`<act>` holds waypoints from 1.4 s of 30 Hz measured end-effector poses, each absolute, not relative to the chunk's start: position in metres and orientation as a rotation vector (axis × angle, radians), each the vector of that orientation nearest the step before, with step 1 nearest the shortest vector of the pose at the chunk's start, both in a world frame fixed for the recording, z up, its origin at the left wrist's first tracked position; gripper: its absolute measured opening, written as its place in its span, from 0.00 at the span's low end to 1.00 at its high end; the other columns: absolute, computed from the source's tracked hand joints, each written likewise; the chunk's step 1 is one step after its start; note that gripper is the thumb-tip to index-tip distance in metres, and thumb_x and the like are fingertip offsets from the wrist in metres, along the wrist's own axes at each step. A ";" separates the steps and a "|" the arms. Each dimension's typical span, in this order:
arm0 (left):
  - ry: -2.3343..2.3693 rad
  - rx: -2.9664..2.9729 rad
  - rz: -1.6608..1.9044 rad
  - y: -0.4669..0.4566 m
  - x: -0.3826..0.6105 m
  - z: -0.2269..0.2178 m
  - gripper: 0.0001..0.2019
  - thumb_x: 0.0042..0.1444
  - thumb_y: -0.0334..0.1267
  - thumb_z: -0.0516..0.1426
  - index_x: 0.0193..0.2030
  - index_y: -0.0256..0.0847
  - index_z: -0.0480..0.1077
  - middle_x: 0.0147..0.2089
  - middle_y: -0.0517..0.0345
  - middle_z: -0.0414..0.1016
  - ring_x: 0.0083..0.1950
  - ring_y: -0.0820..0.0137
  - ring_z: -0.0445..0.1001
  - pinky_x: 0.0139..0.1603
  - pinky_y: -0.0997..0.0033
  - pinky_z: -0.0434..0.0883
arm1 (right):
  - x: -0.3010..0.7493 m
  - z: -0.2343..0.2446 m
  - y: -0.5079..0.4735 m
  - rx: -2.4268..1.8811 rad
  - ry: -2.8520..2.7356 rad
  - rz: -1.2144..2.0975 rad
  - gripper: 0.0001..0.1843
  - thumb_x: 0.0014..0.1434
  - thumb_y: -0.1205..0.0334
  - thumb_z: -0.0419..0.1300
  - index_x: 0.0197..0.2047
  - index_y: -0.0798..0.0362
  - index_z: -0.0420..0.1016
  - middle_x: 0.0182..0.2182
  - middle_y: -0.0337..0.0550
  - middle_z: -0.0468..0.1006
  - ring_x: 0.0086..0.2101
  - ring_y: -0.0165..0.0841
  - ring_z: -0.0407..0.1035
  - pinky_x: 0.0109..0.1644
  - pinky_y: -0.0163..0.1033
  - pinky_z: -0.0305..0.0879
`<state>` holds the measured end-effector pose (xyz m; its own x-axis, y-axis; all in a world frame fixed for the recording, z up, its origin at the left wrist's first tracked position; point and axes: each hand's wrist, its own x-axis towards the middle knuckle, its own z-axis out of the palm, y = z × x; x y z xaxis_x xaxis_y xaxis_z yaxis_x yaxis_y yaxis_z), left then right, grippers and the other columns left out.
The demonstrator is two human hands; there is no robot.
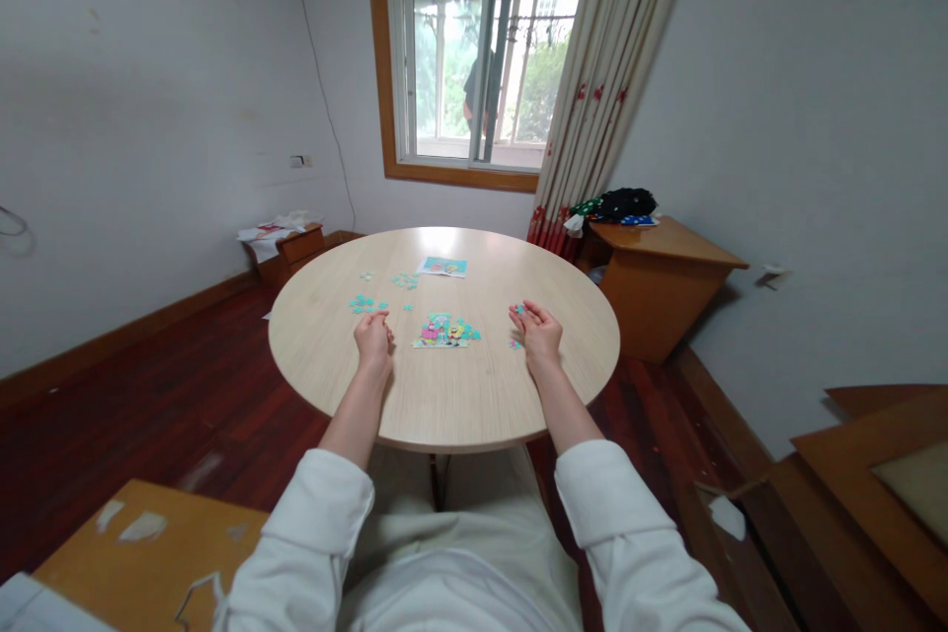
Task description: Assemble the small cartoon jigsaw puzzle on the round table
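A partly built jigsaw puzzle (444,330) lies on the round wooden table (444,395) between my hands. My left hand (374,338) rests on the table just left of it, fingers curled into a loose fist, close to several loose teal pieces (364,304). My right hand (537,328) rests to the puzzle's right, palm up with the fingers curled around a small teal puzzle piece (520,310). Another loose piece (514,344) lies by that hand. A picture card (442,266) lies further back, with more teal pieces (405,280) to its left.
A wooden cabinet (659,276) with dark cloth on top stands right of the table by a striped curtain (599,89). A low box (292,247) with papers sits by the left wall. Wooden boards lie at my lower left and right. Behind the window stands a person.
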<state>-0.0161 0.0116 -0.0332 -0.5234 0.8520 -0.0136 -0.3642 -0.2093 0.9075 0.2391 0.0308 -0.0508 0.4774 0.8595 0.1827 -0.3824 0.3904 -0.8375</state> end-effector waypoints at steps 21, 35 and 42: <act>1.183 0.662 1.856 0.012 -0.015 -0.033 0.07 0.35 0.32 0.51 0.26 0.38 0.63 0.12 0.73 0.51 0.14 0.81 0.51 0.18 0.80 0.51 | 0.238 -0.049 0.025 -0.923 -0.772 0.800 0.15 0.40 0.63 0.68 0.30 0.55 0.68 0.19 0.35 0.74 0.22 0.28 0.72 0.22 0.28 0.67; 1.206 0.657 1.839 0.012 -0.015 -0.033 0.07 0.35 0.33 0.51 0.26 0.38 0.63 0.12 0.72 0.51 0.14 0.80 0.52 0.17 0.80 0.52 | 0.240 -0.050 0.031 -0.872 -0.691 0.856 0.04 0.51 0.68 0.60 0.32 0.56 0.69 0.22 0.39 0.76 0.26 0.30 0.75 0.33 0.34 0.73; 1.215 0.647 1.835 0.013 -0.015 -0.034 0.06 0.37 0.34 0.52 0.26 0.39 0.63 0.12 0.72 0.51 0.14 0.80 0.51 0.17 0.80 0.52 | 0.240 -0.053 0.034 -0.821 -0.693 0.870 0.09 0.47 0.72 0.63 0.34 0.57 0.70 0.24 0.39 0.76 0.30 0.30 0.75 0.37 0.33 0.73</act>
<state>-0.0154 0.0129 -0.0337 -0.5300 0.8477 -0.0219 -0.3511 -0.1958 0.9157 0.2401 0.0338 -0.0535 0.4741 0.8601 0.1885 -0.3761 0.3914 -0.8398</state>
